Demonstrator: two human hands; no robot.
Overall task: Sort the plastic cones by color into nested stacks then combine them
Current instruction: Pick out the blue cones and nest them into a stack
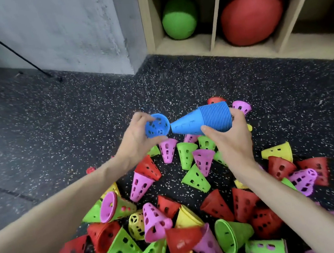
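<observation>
Blue, light, stiff plastic, mid-frame above the floor pile: single blue cone (157,125) pinched at its rim by left hand (136,140), blue stack (204,120) wrapped at its ribbed wide end by right hand (232,140), probably easy to crush.

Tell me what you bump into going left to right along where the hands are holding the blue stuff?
left hand → single blue cone, its open mouth facing the camera → blue nested stack, its tip pointing at that cone → right hand gripping the stack's wide end → pink cone lying on the floor.
</observation>
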